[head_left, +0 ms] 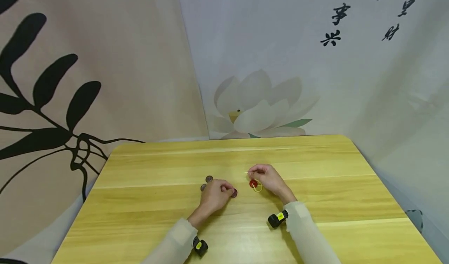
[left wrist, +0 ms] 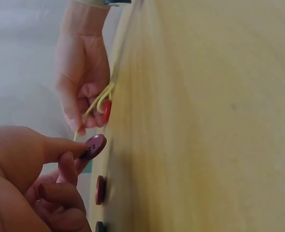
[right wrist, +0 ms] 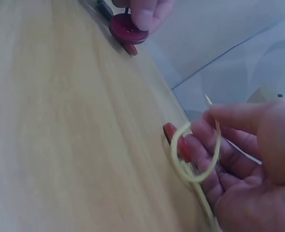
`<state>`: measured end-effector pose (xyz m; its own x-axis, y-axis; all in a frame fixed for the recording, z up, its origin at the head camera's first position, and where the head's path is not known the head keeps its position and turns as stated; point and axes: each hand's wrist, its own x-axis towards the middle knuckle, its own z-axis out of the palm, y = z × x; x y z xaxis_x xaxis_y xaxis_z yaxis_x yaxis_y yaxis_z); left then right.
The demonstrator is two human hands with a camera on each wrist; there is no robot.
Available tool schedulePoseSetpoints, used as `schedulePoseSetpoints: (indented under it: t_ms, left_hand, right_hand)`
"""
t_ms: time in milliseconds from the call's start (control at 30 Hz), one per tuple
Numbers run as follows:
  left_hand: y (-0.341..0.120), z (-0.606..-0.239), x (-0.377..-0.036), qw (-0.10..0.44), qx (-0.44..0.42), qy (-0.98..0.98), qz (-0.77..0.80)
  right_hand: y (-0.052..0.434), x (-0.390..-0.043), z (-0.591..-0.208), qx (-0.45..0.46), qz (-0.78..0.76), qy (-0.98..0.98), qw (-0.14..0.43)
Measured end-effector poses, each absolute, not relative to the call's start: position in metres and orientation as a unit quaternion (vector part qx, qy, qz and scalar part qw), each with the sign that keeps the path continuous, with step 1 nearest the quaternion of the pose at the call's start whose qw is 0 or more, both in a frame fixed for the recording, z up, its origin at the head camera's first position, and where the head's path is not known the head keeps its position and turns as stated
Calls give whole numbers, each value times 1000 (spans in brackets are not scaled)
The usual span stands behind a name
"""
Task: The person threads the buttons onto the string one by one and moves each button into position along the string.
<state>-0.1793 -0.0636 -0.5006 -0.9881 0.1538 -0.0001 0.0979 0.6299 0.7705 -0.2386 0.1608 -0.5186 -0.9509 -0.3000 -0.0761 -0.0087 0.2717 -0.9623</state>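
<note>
My left hand (head_left: pixel 213 197) pinches a maroon four-hole button (left wrist: pixel 95 147) between thumb and fingers, holding it tilted above the table. To the right, my right hand (head_left: pixel 269 179) pinches a yellow cord (right wrist: pixel 174 159) close to its pointed tip, which sticks out past the fingertips. The cord curves in a loop below those fingers. A red button (right wrist: pixel 183 149) is at the loop, beside the right hand's lower fingers; the cord appears to pass through it. A small gap separates the two hands.
Just beyond the left hand, two dark buttons lie on the wooden table (head_left: pixel 140 217), one farther back (head_left: pixel 209 178) and one partly hidden (head_left: pixel 203 187). A printed curtain (head_left: pixel 140 61) hangs behind the table's far edge. Black wrist cameras sit at both sleeves.
</note>
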Motion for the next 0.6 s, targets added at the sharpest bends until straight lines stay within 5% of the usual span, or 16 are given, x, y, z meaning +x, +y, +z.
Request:
schedulePoseSetpoints:
  t_ms: [600]
  left_hand:
    - [-77, -487, -185, 45, 15, 833, 552]
  right_hand:
    - [151, -225, -501, -88, -582, 800, 113]
